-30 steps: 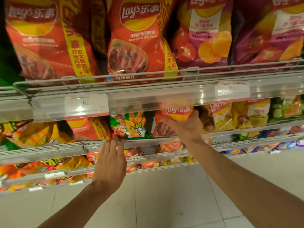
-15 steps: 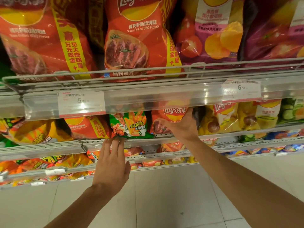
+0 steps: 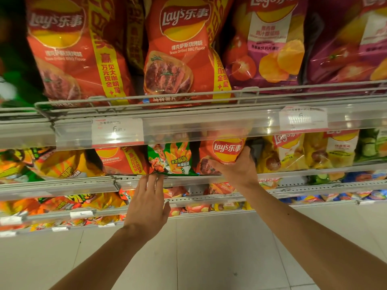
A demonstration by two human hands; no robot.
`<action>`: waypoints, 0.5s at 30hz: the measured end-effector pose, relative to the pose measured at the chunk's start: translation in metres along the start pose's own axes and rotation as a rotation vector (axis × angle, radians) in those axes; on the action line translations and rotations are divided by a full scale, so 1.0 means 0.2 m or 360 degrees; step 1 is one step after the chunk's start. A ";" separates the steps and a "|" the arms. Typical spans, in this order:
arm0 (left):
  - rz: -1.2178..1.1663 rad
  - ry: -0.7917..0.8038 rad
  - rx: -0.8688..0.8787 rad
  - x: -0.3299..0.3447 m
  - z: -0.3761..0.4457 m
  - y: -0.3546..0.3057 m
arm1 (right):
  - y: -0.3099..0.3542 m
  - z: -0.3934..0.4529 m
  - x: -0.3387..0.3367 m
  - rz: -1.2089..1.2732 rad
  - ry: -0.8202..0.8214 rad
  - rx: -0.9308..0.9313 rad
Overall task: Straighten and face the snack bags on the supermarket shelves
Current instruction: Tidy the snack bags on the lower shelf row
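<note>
On the middle shelf stands a small red Lay's bag, and my right hand grips its lower right side, thumb across the front. To its left leans a green snack bag whose bottom edge overhangs the shelf rail. My left hand reaches up with straight fingers, the fingertips touching that bottom edge at the rail. Another red Lay's bag sits further left. Large red BBQ bags fill the top shelf.
A clear price strip with paper tags hides the tops of the middle-shelf bags. Purple tomato bags stand top right, yellow bags to the right of my right hand. Lower shelves hold several orange bags. Pale floor tiles lie below.
The camera tilted up a little, showing more of the top shelf. My right hand has turned the small red bag so its logo faces out more fully. My left hand stays at the rail.
</note>
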State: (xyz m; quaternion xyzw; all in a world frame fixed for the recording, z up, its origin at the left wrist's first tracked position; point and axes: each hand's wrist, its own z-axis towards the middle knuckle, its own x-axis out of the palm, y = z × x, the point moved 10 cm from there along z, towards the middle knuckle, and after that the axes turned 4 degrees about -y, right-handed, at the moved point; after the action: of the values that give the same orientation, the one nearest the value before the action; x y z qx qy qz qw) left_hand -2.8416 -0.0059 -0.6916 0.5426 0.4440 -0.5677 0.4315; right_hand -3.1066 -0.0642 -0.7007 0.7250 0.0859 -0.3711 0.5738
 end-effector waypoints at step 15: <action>-0.1090 -0.0515 -0.0640 -0.25 -0.07 0.60 | 0.27 -0.51 0.10 0.0329 -0.0098 -0.0374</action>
State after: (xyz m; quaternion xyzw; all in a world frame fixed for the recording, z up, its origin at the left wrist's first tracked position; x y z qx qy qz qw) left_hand -2.7201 -0.0201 -0.6464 0.1729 0.6269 -0.6582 0.3794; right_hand -3.0189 0.0037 -0.6649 0.6461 0.0360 -0.3196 0.6922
